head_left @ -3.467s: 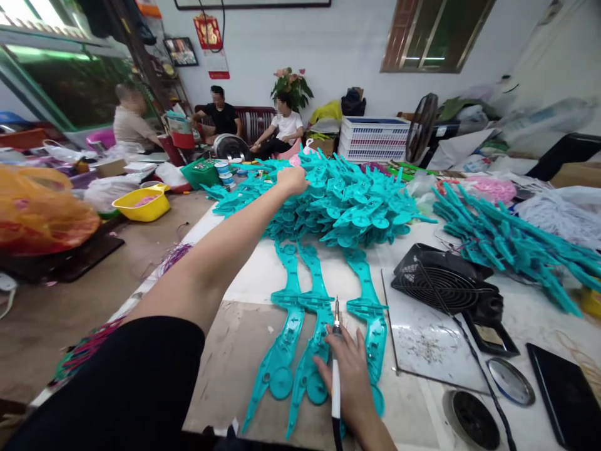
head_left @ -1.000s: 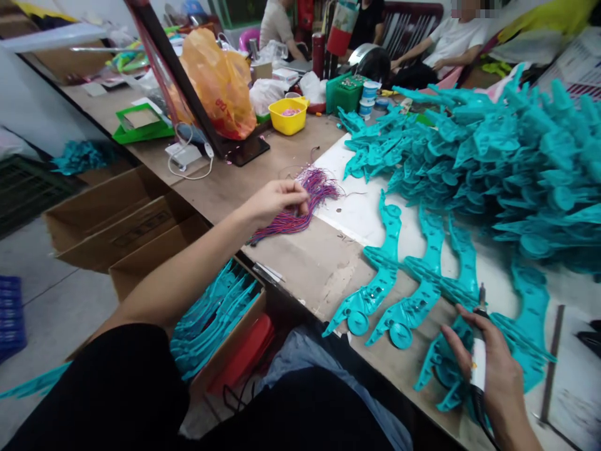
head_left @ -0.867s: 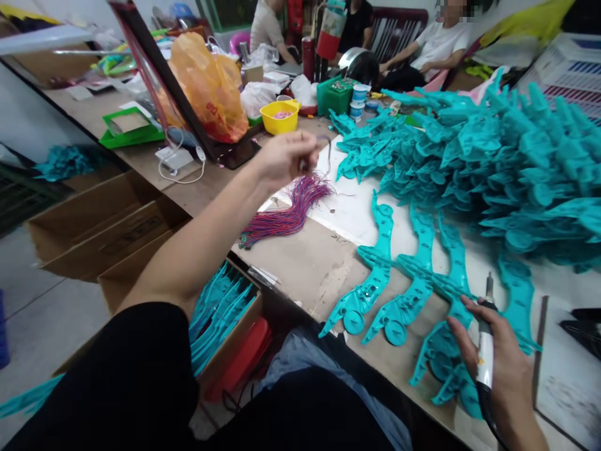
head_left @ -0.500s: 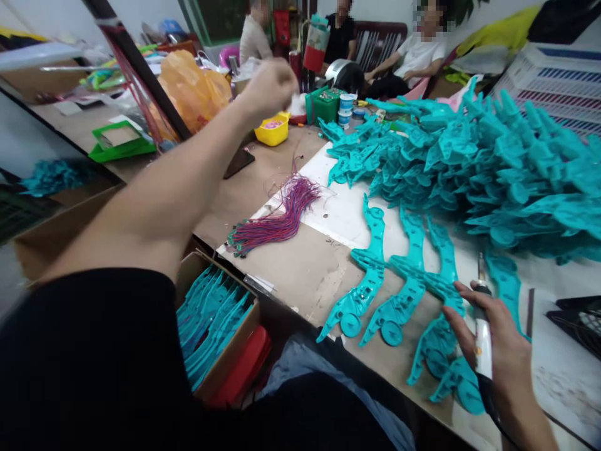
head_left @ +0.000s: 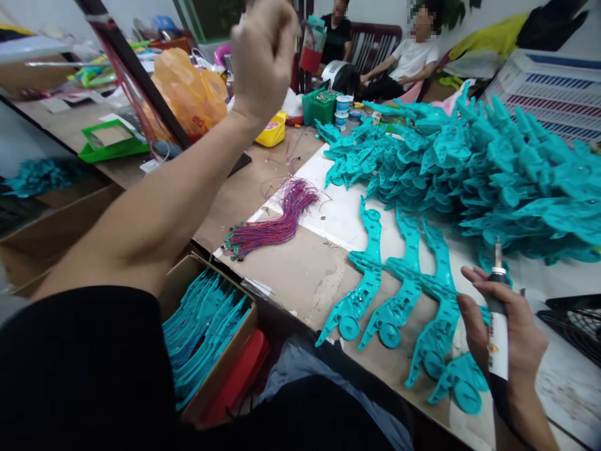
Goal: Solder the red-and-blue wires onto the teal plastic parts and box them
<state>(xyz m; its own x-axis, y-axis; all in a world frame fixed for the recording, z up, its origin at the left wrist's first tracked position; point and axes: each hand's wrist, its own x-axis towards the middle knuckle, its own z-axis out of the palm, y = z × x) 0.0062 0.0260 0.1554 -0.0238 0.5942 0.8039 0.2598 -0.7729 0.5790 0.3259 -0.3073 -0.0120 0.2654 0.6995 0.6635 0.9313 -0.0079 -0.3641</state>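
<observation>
My left hand (head_left: 263,62) is raised over the far side of the bench with its fingers curled closed. Whatever is inside them, if anything, is hidden. In my right hand (head_left: 523,338) is a soldering iron (head_left: 498,338) with a white and black handle, its tip pointing up and away. Beside it, several turquoise plastic parts (head_left: 366,288) with round discs lie in a row, partly overlapping. A bundle of thin red and blue wires (head_left: 277,228) lies to the left of them.
A big heap of turquoise parts (head_left: 469,156) covers the back right. Behind the wires are a yellow tub (head_left: 273,133) and a green box (head_left: 320,109). A cardboard box (head_left: 244,326) of turquoise parts stands below the bench edge. People sit beyond the bench.
My left hand has risen and come nearer the camera. My right hand has moved a little to the right and up with the soldering iron. The view has shifted slightly.
</observation>
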